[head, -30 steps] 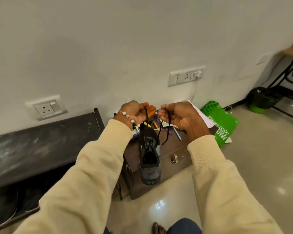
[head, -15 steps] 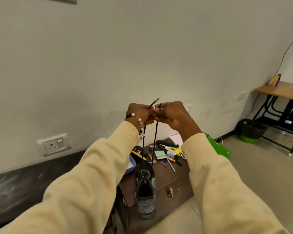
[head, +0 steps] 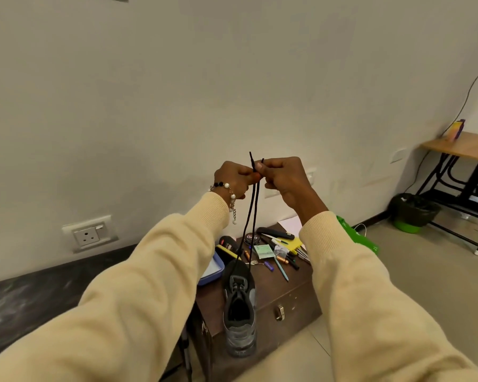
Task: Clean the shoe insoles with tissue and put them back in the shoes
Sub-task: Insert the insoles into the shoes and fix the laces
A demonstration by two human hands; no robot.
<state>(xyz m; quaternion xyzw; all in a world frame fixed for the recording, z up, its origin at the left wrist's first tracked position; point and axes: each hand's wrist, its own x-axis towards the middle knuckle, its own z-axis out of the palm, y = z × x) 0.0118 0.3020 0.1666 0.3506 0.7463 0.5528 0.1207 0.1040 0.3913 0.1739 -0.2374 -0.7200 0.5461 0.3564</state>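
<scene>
A grey and black shoe (head: 239, 307) stands on the brown wooden box (head: 293, 296), heel toward me, its opening dark inside. Two black lace ends (head: 250, 216) run taut from the shoe up to my hands. My left hand (head: 233, 179) and my right hand (head: 283, 176) are raised side by side in front of the wall and both pinch the lace ends, whose tips stick out above the fingers. No insole or tissue is in sight.
Behind the shoe the box carries pens, a shoe polish tin (head: 251, 238), a blue tray (head: 211, 270) and small items. A green bag (head: 356, 235) lies on the floor to the right. A bin (head: 413, 212) and a desk (head: 464, 146) stand at far right.
Both hands have risen with the lace ends, pulling them straight and taut above the shoe. The view has tilted up toward the wall.
</scene>
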